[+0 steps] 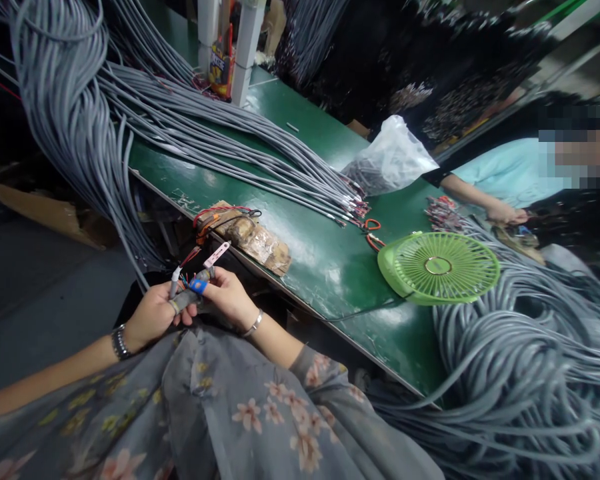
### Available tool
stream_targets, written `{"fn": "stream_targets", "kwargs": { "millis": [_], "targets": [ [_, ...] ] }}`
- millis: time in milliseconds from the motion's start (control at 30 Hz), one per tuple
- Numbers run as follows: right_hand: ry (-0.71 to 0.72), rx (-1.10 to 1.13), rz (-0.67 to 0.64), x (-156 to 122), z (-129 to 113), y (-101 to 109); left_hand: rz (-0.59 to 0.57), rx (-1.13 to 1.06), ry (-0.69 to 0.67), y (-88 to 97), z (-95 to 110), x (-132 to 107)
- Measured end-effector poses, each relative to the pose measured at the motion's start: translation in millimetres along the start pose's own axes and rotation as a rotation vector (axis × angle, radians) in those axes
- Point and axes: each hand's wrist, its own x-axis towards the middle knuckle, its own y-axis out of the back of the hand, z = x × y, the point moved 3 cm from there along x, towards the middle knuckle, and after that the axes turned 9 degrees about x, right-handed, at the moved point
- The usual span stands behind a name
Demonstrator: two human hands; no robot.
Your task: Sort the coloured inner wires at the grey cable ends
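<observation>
Close to the table's edge, my left hand (153,313) is closed around the end of a grey cable (175,281), where thin coloured wires (186,280) fan out. My right hand (230,297) pinches right beside it, and a narrow pale pink strip (217,255) with small marks sticks up from its fingers. Blue tape (198,286) wraps the right thumb, and greyish wrapping covers fingertips of both hands. What lies under the fingertips is partly hidden. Just beyond, a tape-covered cardboard piece (260,241) with red and black leads (225,212) rests on the table's edge.
Long bundles of grey cable (240,140) lie across the green table (320,267) and hang off its left end. A green fan (439,267), a plastic bag (393,157) and coiled cables (520,360) are to the right. Another person's hand (505,212) works across the table.
</observation>
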Motion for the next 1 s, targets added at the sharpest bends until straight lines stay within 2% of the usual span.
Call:
{"fn": "stream_targets", "kwargs": {
  "millis": [167, 333, 467, 700, 833, 1000],
  "targets": [
    [-0.011, -0.057, 0.013, 0, 3, 1, -0.03, 0.045, 0.045, -0.5, 2, -2],
    [0.022, -0.043, 0.087, -1, 6, 4, 0.021, 0.025, 0.0, -0.5, 5, -3],
    [0.032, 0.029, 0.112, 0, 10, 6, 0.042, -0.007, -0.004, -1.1, 6, -4],
    [-0.039, 0.242, 0.172, 0, 8, 13, 0.034, -0.034, 0.016, 3.0, -3, -4],
    [-0.045, 0.298, 0.174, 5, -4, 19, -0.005, -0.139, 0.011, 7.7, 3, -2],
    [-0.03, 0.274, 0.088, 15, -17, 17, -0.106, -0.222, 0.076, 8.6, 17, 5]
  ]
}}
